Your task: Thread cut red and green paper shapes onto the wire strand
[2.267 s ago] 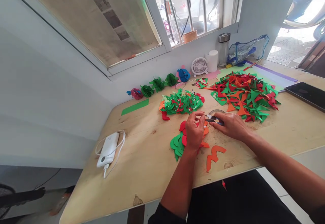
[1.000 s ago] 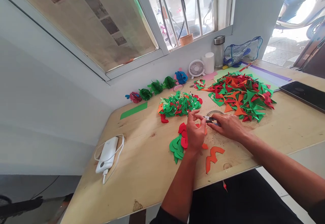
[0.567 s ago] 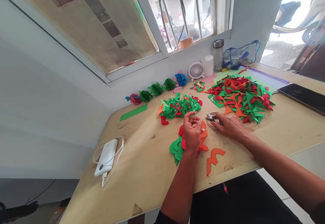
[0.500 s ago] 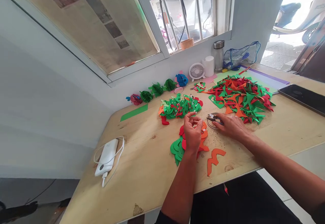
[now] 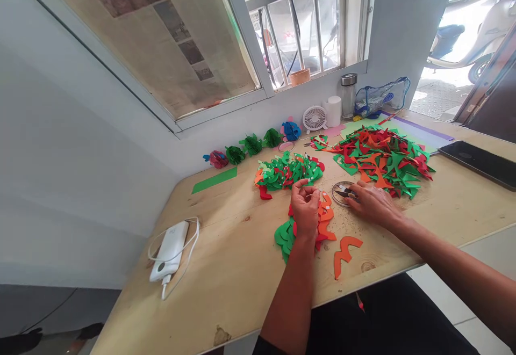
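My left hand is closed in a pinch above red, orange and green cut paper pieces; whatever its fingertips hold is too small to name. My right hand is closed on small dark-bladed scissors over a round clear dish. An orange wavy paper piece lies near the table's front edge. Behind my left hand is a heap of green and red cut pieces with small white bits. Green curved pieces lie left of my left wrist.
A large heap of paper scraps is at the right, beside a black phone. Along the wall stand paper flowers, a white fan and a glass bottle. A white power bank with its cable lies at the left.
The view has shifted slightly, so the table's contents appear a little lower and to the right. Both hands keep nearly the same poses, with the scissors still in my right hand.
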A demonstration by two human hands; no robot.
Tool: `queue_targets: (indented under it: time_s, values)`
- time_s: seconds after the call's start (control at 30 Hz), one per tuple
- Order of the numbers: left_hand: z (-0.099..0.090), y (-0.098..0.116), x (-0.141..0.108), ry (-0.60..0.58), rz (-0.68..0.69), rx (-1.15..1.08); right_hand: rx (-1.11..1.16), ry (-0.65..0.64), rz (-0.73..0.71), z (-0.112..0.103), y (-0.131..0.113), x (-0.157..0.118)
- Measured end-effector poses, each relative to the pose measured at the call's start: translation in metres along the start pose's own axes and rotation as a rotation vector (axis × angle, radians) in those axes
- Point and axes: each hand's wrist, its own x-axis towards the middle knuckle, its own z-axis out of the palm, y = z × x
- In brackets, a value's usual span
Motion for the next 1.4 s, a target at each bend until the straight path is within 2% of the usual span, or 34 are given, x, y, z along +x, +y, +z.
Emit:
queue_targets:
  time_s: [0.23, 0.63, 1.03, 1.13, 1.4]
  values:
    - [0.0, 0.001, -0.001, 0.002, -0.021, -0.006, -0.086, 0.069, 0.036, 0.001, -0.003, -0.018]
    - [0.001, 0.005, -0.003, -0.009, -0.049, -0.026, -0.098, 0.264, -0.056, 0.012, 0.008, -0.031]
    - [0.0, 0.006, -0.004, -0.017, -0.077, -0.048, -0.059, 0.334, -0.078, 0.014, 0.016, -0.051]
    - [0.001, 0.006, -0.005, -0.045, -0.095, -0.065, 0.054, 0.338, -0.068, 0.011, 0.015, -0.049]
    - [0.002, 0.006, -0.005, -0.105, -0.092, -0.079, 0.738, 0.248, -0.021, -0.009, -0.018, -0.015]
